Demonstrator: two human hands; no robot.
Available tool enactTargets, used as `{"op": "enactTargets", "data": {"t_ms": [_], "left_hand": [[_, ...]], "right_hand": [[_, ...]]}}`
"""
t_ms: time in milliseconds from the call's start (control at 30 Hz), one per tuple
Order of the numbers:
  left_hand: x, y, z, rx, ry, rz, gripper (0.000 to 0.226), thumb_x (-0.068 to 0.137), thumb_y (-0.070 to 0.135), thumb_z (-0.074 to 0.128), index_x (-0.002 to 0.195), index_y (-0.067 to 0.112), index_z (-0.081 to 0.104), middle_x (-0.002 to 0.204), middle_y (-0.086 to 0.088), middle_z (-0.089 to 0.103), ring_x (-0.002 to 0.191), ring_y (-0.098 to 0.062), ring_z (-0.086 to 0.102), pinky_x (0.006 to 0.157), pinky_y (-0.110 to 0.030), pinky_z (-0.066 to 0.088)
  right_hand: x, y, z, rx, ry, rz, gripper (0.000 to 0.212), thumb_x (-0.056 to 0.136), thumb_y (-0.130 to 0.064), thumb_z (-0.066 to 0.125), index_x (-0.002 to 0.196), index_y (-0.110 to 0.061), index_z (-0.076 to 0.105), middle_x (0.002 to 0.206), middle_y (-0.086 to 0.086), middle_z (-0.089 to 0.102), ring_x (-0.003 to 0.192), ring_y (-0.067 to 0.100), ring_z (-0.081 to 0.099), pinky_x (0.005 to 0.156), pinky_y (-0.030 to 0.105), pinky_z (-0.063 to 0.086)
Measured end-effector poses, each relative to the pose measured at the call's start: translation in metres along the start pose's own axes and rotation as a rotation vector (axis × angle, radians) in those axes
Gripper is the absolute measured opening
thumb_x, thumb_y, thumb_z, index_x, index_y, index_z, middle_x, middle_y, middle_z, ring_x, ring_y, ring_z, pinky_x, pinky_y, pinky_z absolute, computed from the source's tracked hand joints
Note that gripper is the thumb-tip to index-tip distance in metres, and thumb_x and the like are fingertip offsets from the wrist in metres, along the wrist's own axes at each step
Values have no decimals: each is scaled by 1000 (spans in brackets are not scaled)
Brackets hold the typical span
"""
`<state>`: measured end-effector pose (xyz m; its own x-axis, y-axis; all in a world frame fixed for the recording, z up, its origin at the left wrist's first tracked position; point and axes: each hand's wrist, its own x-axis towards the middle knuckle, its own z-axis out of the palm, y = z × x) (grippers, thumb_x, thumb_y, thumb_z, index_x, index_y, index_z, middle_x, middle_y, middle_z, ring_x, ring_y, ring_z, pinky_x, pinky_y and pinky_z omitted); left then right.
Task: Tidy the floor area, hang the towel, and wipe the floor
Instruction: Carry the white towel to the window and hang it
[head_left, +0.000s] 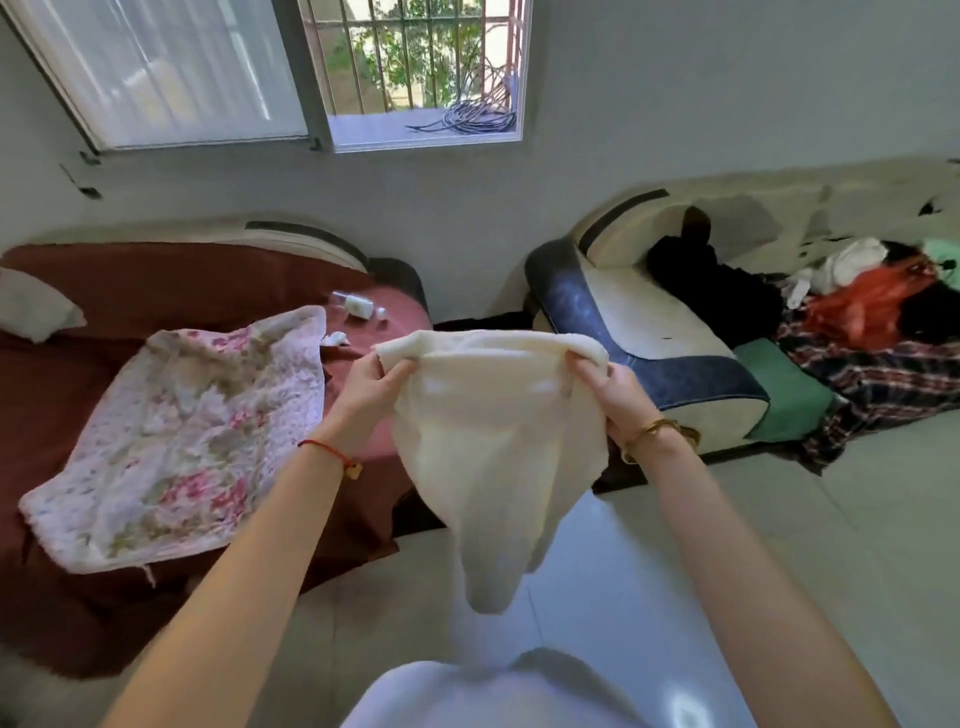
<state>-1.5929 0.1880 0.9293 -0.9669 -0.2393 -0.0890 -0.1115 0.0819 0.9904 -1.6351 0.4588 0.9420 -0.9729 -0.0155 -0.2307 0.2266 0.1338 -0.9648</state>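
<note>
A cream-white fluffy towel (493, 447) hangs in the air in front of me, stretched between both hands and drooping to a point above the pale tiled floor (779, 545). My left hand (371, 387) pinches the towel's upper left corner. My right hand (605, 392) grips the upper right corner. Both arms reach forward at chest height, between two sofas.
On the left stands a sofa with a dark red cover (156, 291), carrying a floral quilted pad (192, 436), a grey cushion (31, 306) and small bottles (358, 305). On the right, a cream and blue sofa (639, 332) holds piled clothes (857, 312). A window (415, 73) lies ahead.
</note>
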Motion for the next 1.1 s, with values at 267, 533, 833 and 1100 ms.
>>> {"op": "enactTargets", "data": {"t_ms": [267,533,833,1100], "left_hand": [[112,17,36,162,89,159,24,104,12,35,117,16,55,93,4,57,84,-7,53,64,-6,42],[258,31,50,311,251,216,27,103,31,40,95,12,58,67,4,52,60,-7,47,50,-10,36],[458,65,52,59,372,71,40,97,41,53,66,15,52,66,-1,44,66,-16,38,55,-31,31],[594,97,46,-3,362,72,32,98,37,51,79,14,62,75,-1,55,65,-9,49,60,-28,39]], "right_hand": [[124,-28,-19,-104,18,-66,24,92,-34,59,83,-12,60,75,-1,60,71,14,58,58,16,48],[282,-57,-22,-345,83,-161,56,82,-63,55,102,-12,64,93,6,66,85,22,59,69,32,47],[477,-126,8,-19,-40,-129,37,78,-36,76,106,-14,65,99,6,70,89,23,68,78,36,56],[611,-169,41,20,-10,-164,24,81,-41,72,89,-19,67,86,-4,72,79,14,68,76,34,55]]}}
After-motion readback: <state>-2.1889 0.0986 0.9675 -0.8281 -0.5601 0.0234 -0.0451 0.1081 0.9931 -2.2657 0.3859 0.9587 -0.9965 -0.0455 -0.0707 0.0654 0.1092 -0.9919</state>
